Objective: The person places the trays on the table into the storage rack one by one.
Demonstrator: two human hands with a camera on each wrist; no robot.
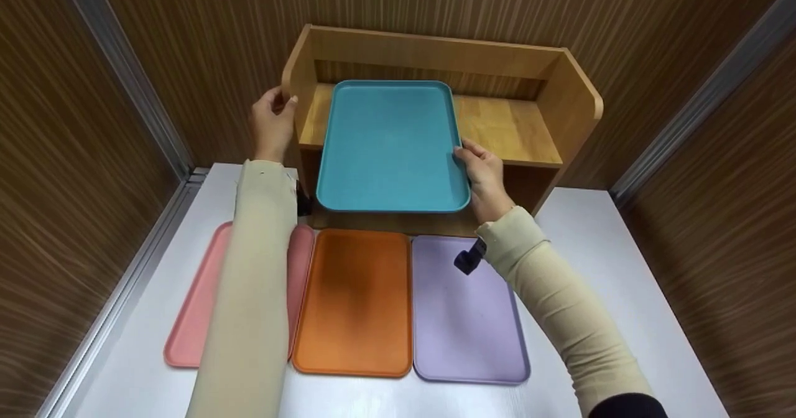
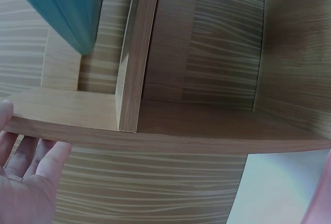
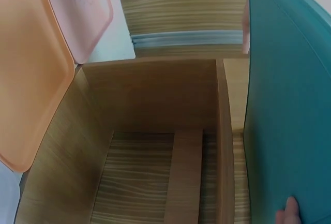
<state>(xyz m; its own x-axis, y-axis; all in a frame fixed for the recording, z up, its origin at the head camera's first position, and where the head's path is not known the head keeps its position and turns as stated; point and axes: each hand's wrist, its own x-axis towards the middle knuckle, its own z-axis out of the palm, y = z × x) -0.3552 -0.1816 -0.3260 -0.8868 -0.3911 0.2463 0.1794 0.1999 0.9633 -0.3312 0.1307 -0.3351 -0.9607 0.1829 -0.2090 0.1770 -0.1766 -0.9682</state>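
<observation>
Two hands at work. R grip (image 1: 485, 172) pinches the blue tray (image 1: 392, 147) by its R long edge, thumb on the upper face; R wrist cam has fingertips against the tray too. Tray sits immed. L of R grip, btwn both hands, in front of & partly over the wooden shelf unit (image 1: 507, 125); can't tell if it touches the unit. L grip (image 1: 272, 125) is at the unit's L side panel, near its front edge, thumb & fingers on either side of that edge per L wrist cam, so it's holding the panel. Blue tray's L edge is to the R of L grip, apart from it.

Unit's upper board runs behind & R of R grip; its R side panel stands further R again, well apart from the fingers. Lower compartment is below R grip, partly hidden by tray & hand.

Closer to wearer than both grips, 3 trays lie side by side on the white tabletop (image 1: 435, 399): pink tray (image 1: 202, 318) nearer than L grip, partly under the L sleeve (image 1: 255, 293); orange tray (image 1: 354, 303) btwn the grips' positions; purple tray (image 1: 469, 318) nearer than R grip, w/ a small black device (image 1: 467, 260) at the R cuff showing above it.
</observation>
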